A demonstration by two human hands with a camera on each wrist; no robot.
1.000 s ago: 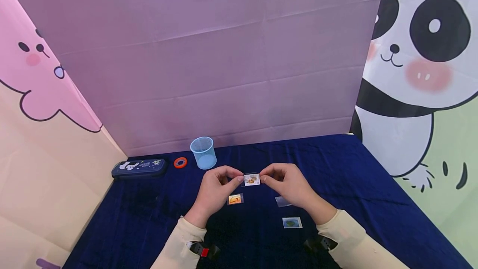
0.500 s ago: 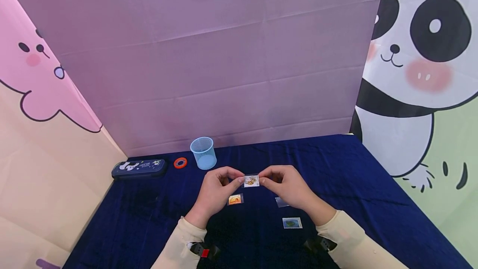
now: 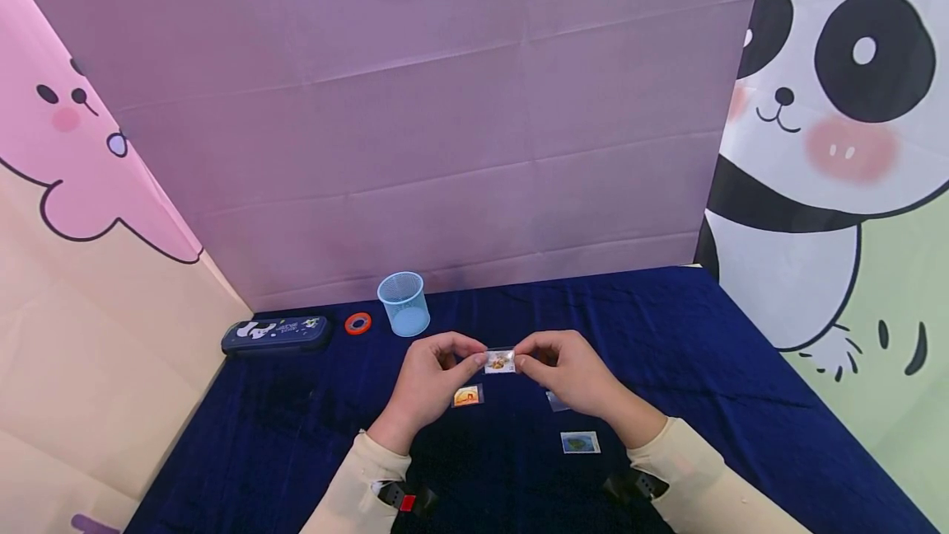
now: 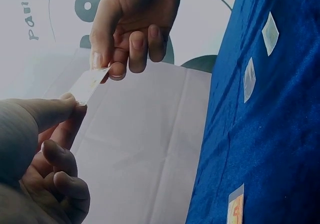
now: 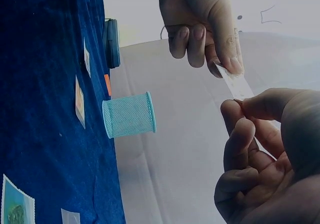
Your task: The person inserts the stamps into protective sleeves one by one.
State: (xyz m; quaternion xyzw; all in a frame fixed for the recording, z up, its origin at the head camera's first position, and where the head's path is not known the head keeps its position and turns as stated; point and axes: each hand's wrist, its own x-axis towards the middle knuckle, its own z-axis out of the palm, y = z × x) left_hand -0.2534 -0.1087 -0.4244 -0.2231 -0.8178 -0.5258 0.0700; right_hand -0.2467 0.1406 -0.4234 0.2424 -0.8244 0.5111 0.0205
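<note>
Both hands pinch a small white stamp with an orange-brown picture in a clear sleeve, held up over the cloth. My left hand grips its left end between thumb and forefinger; my right hand pinches the right end the same way. The other fingers are curled in the wrist views. Below the left hand an orange stamp lies in a clear sleeve. Partly hidden under the right hand is a clear sleeve. A blue-green stamp with perforated edges lies nearer the person.
A light blue mesh cup stands at the back of the dark blue cloth. Left of it are a red tape roll and a navy pencil case. Another small flat piece shows in the right wrist view. Printed curtains surround the table.
The held stamp and both hands have come slightly down and closer to the person. The right hand has shifted a little left, covering more of the loose clear sleeve.
</note>
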